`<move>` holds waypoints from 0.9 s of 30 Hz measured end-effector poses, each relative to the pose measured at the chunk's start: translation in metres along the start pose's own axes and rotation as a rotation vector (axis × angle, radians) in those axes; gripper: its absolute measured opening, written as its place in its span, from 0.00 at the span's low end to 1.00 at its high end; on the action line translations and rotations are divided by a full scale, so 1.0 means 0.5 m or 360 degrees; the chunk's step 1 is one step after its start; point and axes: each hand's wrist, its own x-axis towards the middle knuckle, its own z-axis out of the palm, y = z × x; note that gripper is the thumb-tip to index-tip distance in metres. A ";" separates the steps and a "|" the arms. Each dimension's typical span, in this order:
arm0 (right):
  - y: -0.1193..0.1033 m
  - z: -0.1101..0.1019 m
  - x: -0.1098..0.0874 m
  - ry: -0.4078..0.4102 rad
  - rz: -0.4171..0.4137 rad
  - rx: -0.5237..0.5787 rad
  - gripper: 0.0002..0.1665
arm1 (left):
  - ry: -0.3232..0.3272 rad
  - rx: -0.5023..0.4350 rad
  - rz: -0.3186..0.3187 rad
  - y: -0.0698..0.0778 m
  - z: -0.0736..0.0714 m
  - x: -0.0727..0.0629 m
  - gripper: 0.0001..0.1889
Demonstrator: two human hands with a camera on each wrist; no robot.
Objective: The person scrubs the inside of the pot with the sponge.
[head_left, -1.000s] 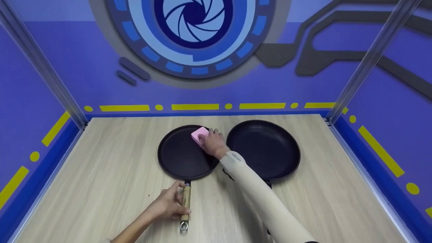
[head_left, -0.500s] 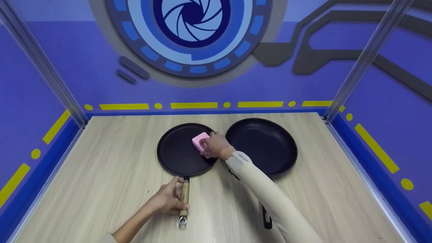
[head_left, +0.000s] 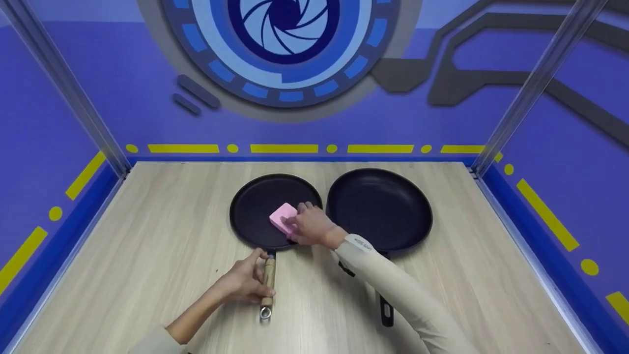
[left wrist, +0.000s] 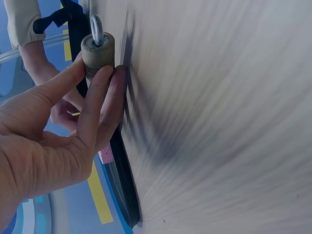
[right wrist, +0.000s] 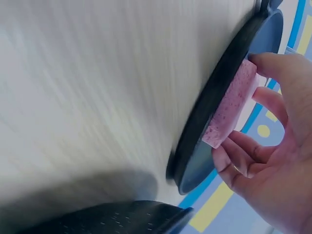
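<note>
A flat black pan (head_left: 255, 201) with a wooden handle (head_left: 269, 278) lies on the table. My left hand (head_left: 245, 279) holds that handle between thumb and fingers; in the left wrist view the handle's end with its metal ring (left wrist: 97, 30) pokes out above the fingertips. In my right hand (head_left: 314, 225) is a pink sponge (head_left: 283, 218), pinched by its edges against the lower right part of the pan's surface. The right wrist view shows the sponge (right wrist: 231, 105) on the pan, with the thumb at one end and fingers at the other.
A deeper black frying pan (head_left: 381, 211) stands close on the right, its dark handle (head_left: 386, 310) pointing to the front, partly under the right sleeve (head_left: 393, 280). Blue panels (head_left: 314, 128) enclose the wooden table (head_left: 172, 221) at the back and sides.
My right hand has drawn the sponge from the pan's upper right toward its lower middle, nearer to me. The left hand keeps its hold on the handle.
</note>
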 end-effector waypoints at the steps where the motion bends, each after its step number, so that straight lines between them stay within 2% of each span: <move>1: -0.002 0.002 -0.002 0.0009 0.0000 0.0010 0.24 | 0.0000 0.0001 -0.0003 0.000 0.000 0.000 0.37; 4: -0.012 0.002 -0.002 0.0000 -0.0042 0.0025 0.24 | -0.0008 -0.0021 -0.0019 -0.004 0.001 -0.001 0.37; 10: -0.051 -0.011 0.026 -0.0030 -0.0164 0.0154 0.16 | -0.0010 -0.0062 -0.0017 -0.006 -0.001 -0.003 0.37; 14: -0.063 -0.018 0.043 -0.0047 -0.0172 0.0278 0.14 | 0.0000 -0.0065 -0.0001 -0.003 -0.003 0.000 0.37; 19: -0.075 -0.012 0.047 -0.0005 -0.0098 0.0394 0.14 | 0.0014 -0.0040 -0.0041 -0.003 -0.003 0.000 0.38; 23: -0.094 -0.007 0.052 0.0042 -0.0081 0.0368 0.15 | 0.0011 -0.0037 -0.0037 -0.004 -0.002 0.001 0.37; 27: -0.101 -0.015 0.057 -0.0030 -0.0102 0.0308 0.15 | 0.0004 -0.0070 0.0018 -0.006 -0.002 0.001 0.37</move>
